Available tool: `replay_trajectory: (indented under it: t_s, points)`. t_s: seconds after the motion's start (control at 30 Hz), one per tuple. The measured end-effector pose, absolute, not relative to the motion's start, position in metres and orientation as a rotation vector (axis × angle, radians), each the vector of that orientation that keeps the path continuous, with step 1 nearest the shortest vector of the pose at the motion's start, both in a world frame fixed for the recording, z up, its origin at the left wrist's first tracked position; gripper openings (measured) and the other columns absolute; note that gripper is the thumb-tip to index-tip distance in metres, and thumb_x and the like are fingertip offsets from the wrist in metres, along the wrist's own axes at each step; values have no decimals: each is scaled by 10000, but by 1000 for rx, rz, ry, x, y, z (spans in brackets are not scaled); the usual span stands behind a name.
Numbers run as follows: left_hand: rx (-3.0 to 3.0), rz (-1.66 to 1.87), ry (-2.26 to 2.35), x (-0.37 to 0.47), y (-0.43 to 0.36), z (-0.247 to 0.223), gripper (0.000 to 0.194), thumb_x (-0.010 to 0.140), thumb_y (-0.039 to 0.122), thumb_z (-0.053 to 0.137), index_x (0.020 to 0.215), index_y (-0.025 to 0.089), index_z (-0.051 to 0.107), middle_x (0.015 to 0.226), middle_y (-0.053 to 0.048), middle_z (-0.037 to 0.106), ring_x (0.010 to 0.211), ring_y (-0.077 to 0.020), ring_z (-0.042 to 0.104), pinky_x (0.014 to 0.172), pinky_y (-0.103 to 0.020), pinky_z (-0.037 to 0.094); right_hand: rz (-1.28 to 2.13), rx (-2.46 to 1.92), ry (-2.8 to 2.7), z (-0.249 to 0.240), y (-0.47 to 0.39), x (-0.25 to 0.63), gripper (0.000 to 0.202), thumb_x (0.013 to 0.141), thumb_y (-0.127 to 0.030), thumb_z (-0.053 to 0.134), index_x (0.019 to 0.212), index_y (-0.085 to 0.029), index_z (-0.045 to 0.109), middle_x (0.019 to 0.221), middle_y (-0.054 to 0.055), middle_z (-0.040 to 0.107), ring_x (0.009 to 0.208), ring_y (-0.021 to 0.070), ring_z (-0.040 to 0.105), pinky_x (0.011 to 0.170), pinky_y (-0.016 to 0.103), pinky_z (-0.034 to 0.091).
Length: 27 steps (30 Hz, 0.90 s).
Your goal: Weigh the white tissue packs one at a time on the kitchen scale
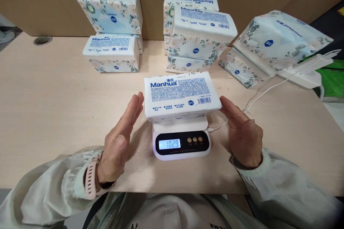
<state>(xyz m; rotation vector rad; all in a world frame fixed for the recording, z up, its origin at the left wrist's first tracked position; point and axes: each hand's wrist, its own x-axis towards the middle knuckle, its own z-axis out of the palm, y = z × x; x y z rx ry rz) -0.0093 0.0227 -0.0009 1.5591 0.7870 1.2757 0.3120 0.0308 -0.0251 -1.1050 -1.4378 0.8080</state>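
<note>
A white pack of tissues (182, 93) printed "Manhua" lies on a small white digital scale (182, 146), whose lit display reads 102.9. To the left of the pack, my left hand (120, 136) stands upright with straight fingers, a small gap between it and the pack. On the other side, my right hand (242, 128) is held with its fingers stretched out, the tips close to the pack's right end; whether they touch it I cannot tell. Neither hand grips anything.
Tissue packs stand stacked at the back left (114, 48) and back middle (201, 35). At the right, another tissue pack (282, 39) leans near a white power strip (303, 68). A white cable (258, 96) runs to the scale. Behind is a cardboard wall (153, 10).
</note>
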Motion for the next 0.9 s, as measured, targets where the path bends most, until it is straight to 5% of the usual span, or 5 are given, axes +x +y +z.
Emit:
replay_trajectory:
  t_s: [0.6,0.9]
  points:
    - [1559,1304,790,-11,23,-3,589,1130,406,451,1708,302,415,1788,33,354,1712,-280,237,1450,-465,221,807,-1118,-1417,-23,34,308,519,1125,-579,364,1473,-376,691,1514,-29,717,1477,280,628,1339,580,420]
    - [1783,1081,764,0,43,19,670,1100,416,563,1730,352,343,1804,54,294,1708,-346,230,1433,-579,239,864,-996,-1472,-22,43,299,551,1086,-560,495,1623,-435,502,1672,-67,569,1554,268,540,1288,523,487]
